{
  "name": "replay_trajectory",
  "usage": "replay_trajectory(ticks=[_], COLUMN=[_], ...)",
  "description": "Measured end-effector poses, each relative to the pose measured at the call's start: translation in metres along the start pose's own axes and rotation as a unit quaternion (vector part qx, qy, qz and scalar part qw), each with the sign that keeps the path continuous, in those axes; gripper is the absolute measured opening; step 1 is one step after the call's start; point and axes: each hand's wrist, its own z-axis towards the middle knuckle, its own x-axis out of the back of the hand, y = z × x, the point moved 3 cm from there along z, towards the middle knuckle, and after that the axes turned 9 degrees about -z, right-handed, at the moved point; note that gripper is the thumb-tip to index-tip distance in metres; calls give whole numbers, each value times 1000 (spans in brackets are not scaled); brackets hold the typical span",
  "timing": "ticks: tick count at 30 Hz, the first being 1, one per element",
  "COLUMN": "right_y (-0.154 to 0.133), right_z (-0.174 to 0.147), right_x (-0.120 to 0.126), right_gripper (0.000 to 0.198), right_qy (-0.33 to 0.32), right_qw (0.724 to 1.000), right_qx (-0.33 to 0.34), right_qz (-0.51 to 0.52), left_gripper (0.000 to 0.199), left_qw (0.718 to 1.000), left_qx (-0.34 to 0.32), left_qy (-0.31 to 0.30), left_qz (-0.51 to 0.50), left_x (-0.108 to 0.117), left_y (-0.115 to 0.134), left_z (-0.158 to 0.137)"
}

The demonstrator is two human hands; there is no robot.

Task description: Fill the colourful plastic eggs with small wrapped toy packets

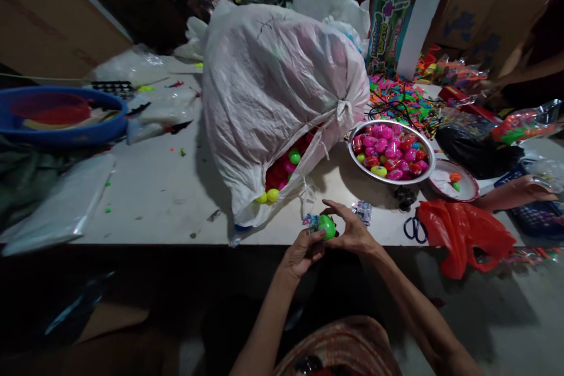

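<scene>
A bright green plastic egg [326,225] is held over the table's front edge. My left hand [304,252] grips it from the left, thumb pressed on its side. On the right side of the egg, my right hand [355,232] closes with thumb and lower fingers, its index finger raised above. A small shiny blue and pink wrapper [310,221] shows just left of the egg; whether a hand holds it I cannot tell. Behind my hands lies a large white woven sack [273,88], its opening showing yellow, green and pink eggs. Silvery packets [363,211] lie beyond my right hand.
A metal bowl [350,150] of colourful eggs stands right of the sack, near a plate [473,191], scissors [415,229] and a red plastic bag [462,235]. At left are a blue basin [101,129] and clear bags [66,200]. Other people's arms [511,194] show at right.
</scene>
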Motion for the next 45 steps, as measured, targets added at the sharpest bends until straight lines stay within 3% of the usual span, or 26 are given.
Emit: replay_trajectory(ticks=[7,10,12,14,17,19,21,22,23,25,27,29,32,34,36,39,43,45], right_y=[16,34,49,64,79,84,85,84,82,76,67,50,16,-2,-12,-11,-3,0], right_z=[-2,12,32,57,92,107,113,114,114,113,114,119,138,153,162,162,153,144], right_x=[-15,-4,27,76,165,210,229,226,216,172,106,33,-59,-99,-125,-143,-134,-118], right_gripper=[91,86,78,69,56,54,58,59,59,50,38,28,20,18,17,20,26,29], right_qy=[13,27,86,176,286,301,307,319,335,335,255,134,16,-32,-58,-73,-65,-65], right_qw=[997,994,986,961,883,840,817,815,822,870,939,976,962,942,936,936,939,961], right_qx=[11,19,16,-11,-135,-222,-254,-238,-203,-107,-28,18,38,37,39,31,-1,-30], right_qz=[-77,-108,-143,-212,-347,-393,-417,-421,-413,-345,-231,-168,-268,-331,-345,-342,-337,-268], left_gripper=[37,35,33,33,26,23,26,28,29,30,30,32,36,38,41,41,38,38], left_qw=[1000,999,999,998,994,988,983,981,980,978,977,972,957,944,934,923,922,925], left_qx=[-8,-16,-31,-49,-97,-135,-158,-165,-168,-175,-170,-174,-221,-255,-270,-285,-292,-291], left_qy=[-1,-2,5,13,38,65,86,91,96,108,132,156,186,205,225,240,235,228], left_qz=[20,27,38,38,20,25,42,48,51,42,19,11,22,37,59,91,95,88], left_x=[4,4,6,12,27,36,42,45,47,51,57,64,74,81,88,98,108,108], left_y=[-10,-8,-4,3,14,20,23,24,24,26,26,28,32,36,40,47,52,52], left_z=[14,20,21,21,18,15,11,10,9,7,6,5,-1,-7,-15,-27,-35,-35])
